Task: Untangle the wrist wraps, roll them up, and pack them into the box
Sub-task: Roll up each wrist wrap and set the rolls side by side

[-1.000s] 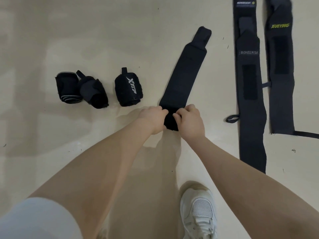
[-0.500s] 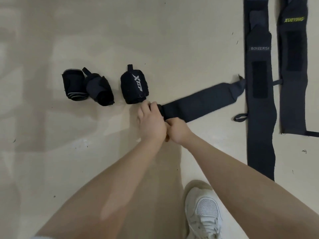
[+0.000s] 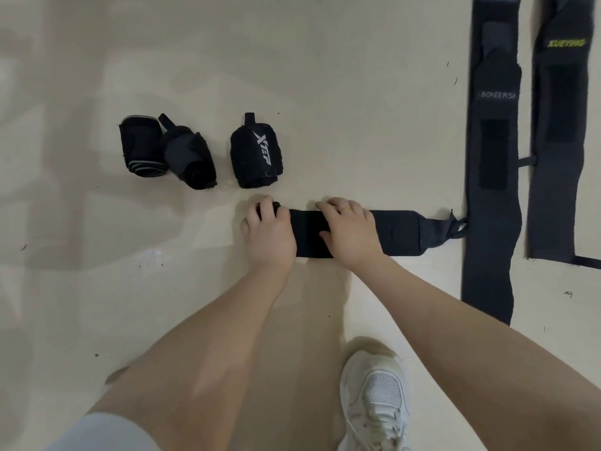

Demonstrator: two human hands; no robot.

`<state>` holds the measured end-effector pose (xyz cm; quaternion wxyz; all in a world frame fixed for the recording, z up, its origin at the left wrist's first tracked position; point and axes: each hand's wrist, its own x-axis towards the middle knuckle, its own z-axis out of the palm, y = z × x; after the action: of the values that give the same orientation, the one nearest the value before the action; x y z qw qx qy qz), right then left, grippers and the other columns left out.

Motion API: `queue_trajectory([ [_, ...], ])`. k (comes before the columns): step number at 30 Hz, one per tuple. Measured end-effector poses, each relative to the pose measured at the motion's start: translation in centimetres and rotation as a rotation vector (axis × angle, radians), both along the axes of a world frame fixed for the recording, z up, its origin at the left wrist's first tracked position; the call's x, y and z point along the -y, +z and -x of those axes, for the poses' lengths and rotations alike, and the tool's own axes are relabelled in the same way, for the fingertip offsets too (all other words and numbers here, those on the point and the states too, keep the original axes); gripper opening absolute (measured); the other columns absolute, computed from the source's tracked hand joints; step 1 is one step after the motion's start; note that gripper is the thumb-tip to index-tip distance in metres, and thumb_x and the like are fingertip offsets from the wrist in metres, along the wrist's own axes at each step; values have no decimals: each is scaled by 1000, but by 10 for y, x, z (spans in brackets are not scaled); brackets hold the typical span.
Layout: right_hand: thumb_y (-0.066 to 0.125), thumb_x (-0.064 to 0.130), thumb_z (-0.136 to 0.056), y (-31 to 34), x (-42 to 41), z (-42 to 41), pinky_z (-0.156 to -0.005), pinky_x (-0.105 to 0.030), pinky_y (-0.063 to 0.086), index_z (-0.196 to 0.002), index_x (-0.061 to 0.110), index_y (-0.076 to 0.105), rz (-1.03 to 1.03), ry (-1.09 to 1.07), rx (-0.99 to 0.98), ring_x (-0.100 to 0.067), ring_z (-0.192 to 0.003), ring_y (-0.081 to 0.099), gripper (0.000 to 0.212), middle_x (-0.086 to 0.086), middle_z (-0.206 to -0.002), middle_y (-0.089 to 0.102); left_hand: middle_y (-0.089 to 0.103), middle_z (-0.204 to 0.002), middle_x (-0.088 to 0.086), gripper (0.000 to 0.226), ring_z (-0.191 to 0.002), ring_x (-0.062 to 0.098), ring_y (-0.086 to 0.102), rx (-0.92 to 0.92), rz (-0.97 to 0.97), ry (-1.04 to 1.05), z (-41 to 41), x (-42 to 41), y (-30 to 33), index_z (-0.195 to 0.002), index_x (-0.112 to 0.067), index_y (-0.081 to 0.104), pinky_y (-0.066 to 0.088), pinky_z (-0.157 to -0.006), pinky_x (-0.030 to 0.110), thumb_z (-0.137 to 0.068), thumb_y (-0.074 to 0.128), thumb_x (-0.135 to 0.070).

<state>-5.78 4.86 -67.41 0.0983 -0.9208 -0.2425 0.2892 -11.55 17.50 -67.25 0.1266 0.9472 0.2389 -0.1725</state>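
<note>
Left hand (image 3: 268, 234) curled over the rolled end of the flat black fabric wrist wrap (image 3: 396, 234) on the floor; right hand (image 3: 349, 232) pressed flat on it just beside. Beyond left hand: rolled black wrap marked "XTEP" (image 3: 255, 151). Right of right hand: long strips reading "BOKEERSI" (image 3: 492, 164), "XUEYING" (image 3: 557, 141).

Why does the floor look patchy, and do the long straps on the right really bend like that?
In the head view, the floor carries soft pale reflections and grey patches, with faint shadows under the arms. The wide lens likely bows the BOKEERSI strap and XUEYING strap near the edge. Print on them looks slightly soft; the left hand and right hand are fairly sharp.
</note>
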Motion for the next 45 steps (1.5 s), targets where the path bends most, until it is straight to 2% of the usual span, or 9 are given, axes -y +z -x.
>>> queue_trajectory([
  [4,63,27,-85,1,-18,4,-95,-33,33,-125,12,48,149,172,172,-27,-110,48,45,-10,-122,51,5,-155,9,47,-142,32,0,-69,60,-12,6,-2,-3,-139,-17,35,8,-117,39,-93,46,-12],
  [9,82,15,-40,7,-27,15,-52,-24,39,-69,15,63,182,191,367,-19,-54,56,35,-1,-60,58,-9,-156,8,63,-143,32,-15,-132,127,-11,8,-8,-4,-141,-22,28,3,-118,40,-86,56,-7],
  [14,57,19,-89,14,-17,5,-61,-31,34,-97,11,44,162,25,-68,-28,-92,60,17,-10,-101,64,-8,-156,8,59,-143,34,-13,-92,113,18,11,-6,-8,-139,-20,28,4,-118,40,-88,53,-6],
  [20,51,27,-94,30,-9,-10,-68,-28,34,-105,4,52,39,43,-423,-27,-93,55,26,-13,-103,60,-4,-155,9,43,-143,35,-8,-76,114,46,11,-9,-10,-138,-20,31,8,-117,41,-97,44,-18],
  [28,61,24,-89,29,20,-25,-85,-30,40,-130,13,50,166,-68,-546,-27,-113,53,44,-10,-127,56,-6,-154,10,56,-143,36,-8,-113,105,47,9,-9,-10,-138,-22,28,9,-118,42,-90,52,-5],
  [34,61,31,-89,27,23,-39,-73,-32,39,-113,13,57,468,-199,-239,-27,-96,57,30,-3,-94,53,-6,-154,7,42,-142,35,-3,-117,124,114,7,-7,-13,-137,-24,30,9,-118,42,-97,42,-22],
  [38,59,37,-89,21,23,-32,-85,-34,32,-104,14,53,536,-176,10,-26,-85,52,28,-1,-79,50,-4,-157,2,37,-143,30,-4,-39,318,264,0,-9,-8,-129,-24,45,1,-118,39,-95,36,-13],
  [41,73,35,-76,6,34,-16,-97,-42,36,-108,9,47,525,-89,362,-29,-94,53,48,-7,-102,56,-1,-158,-3,50,-145,19,0,106,654,371,7,-23,-4,-127,-23,54,16,-117,34,-91,34,5],
  [45,72,6,-53,8,12,-1,-73,-34,45,-91,7,55,342,21,519,-28,-76,56,41,-10,-89,59,5,-154,-2,77,-135,18,28,131,772,478,8,-33,1,-149,-32,18,42,-102,33,-90,47,8],
])
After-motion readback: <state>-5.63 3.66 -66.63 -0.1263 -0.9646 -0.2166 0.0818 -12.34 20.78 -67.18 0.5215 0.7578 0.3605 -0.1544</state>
